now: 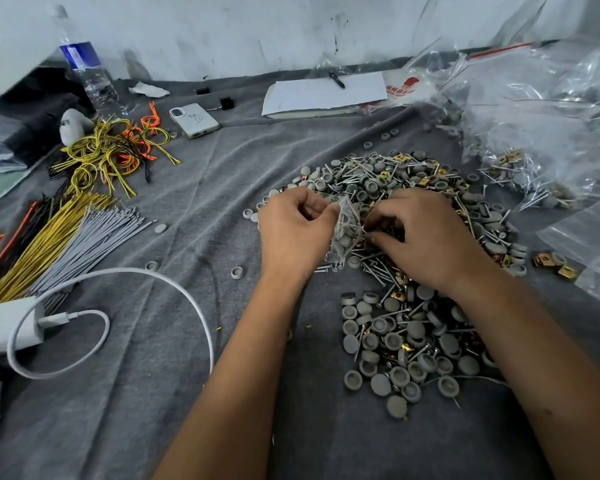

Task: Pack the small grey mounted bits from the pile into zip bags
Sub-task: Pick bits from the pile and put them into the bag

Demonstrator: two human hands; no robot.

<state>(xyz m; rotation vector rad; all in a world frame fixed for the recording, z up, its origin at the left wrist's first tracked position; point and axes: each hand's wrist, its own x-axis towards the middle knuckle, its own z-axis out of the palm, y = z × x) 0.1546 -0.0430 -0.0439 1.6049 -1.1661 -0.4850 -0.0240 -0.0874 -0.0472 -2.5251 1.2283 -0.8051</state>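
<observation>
Two bare hands meet over a grey cloth-covered worktop [174,341]. The left hand [293,233] pinches the top edge of a small clear plastic zip bag [345,233] between thumb and curled fingers; the bag hangs partly filled with grey round caps and screws. The right hand [426,237], fingers curled, pinches something small at the bag's mouth, too hidden to identify. Beneath and around both hands spreads a large pile of grey round bits, silver screws and brass-coloured clips [406,334]. Far left lie bundled yellow, grey and orange cable ties [66,237]; a white charging cable [125,282] loops nearby.
</observation>
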